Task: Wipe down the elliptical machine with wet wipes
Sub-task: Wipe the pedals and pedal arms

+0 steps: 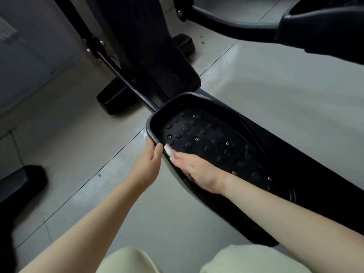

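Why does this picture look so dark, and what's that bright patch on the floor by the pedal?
Head view: dim light, so the black pedal shows little detail; the patch is soft glare on the glossy floor; the pedal's screws glint; slightly soft overall.

No legible text, label, brand or number is showing on the studded black foot pedal (216, 134) at centre or on the other pedal (319, 22) at two o'clock.

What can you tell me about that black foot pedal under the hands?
The foot pedal is a long black tray, plastic by its look, with a raised rim, round studs and small silver screw heads on its tread. The left hand grips its rim; the right hand lies flat on the tread.
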